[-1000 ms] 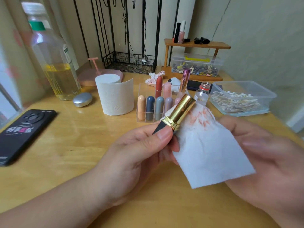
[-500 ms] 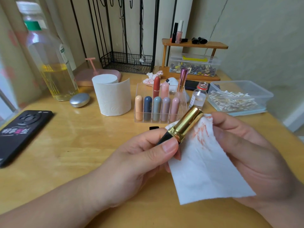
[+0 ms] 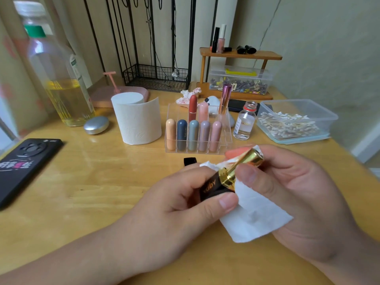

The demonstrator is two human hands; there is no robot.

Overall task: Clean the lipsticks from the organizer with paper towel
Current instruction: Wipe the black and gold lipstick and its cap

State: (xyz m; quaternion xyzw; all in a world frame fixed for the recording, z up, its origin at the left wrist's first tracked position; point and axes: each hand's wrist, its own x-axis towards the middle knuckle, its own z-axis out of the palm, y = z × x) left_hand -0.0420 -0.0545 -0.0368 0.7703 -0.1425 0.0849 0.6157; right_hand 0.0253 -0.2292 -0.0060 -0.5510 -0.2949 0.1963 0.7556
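Fingers [image 3: 224, 202] of the left hand [image 3: 174, 206] are clamped on the black base of the lipstick [image 3: 240, 167], thumb on the near side and the rest curled round the far side. The right hand [image 3: 298, 192] pinches the paper towel [image 3: 253, 212] round the gold barrel, with its thumb pressed on the near side and the sheet folded behind and over the tip. The lipstick is held tilted above the counter [image 3: 82, 182], just in front of the organizer [image 3: 226, 130], tip pointing up and away to the right. It is uncapped: a black cap [image 3: 190, 161] lies on the counter between the organizer and the hands, probably its own. Status looks like mid-wipe on this one unit. The other lipsticks [image 3: 193, 135] stand in the organizer, five in the front row and three behind, with a few slots free. Cannot tell from here which of those are already cleaned. A crumpled tissue [image 3: 188, 95] with reddish marks sits behind the organizer, so some wiping is likely done. Likely left: finish the barrel, recap, slot it back, then work through whatever remains. The roll [image 3: 136, 118] beside the organizer has plenty of fresh sheet.
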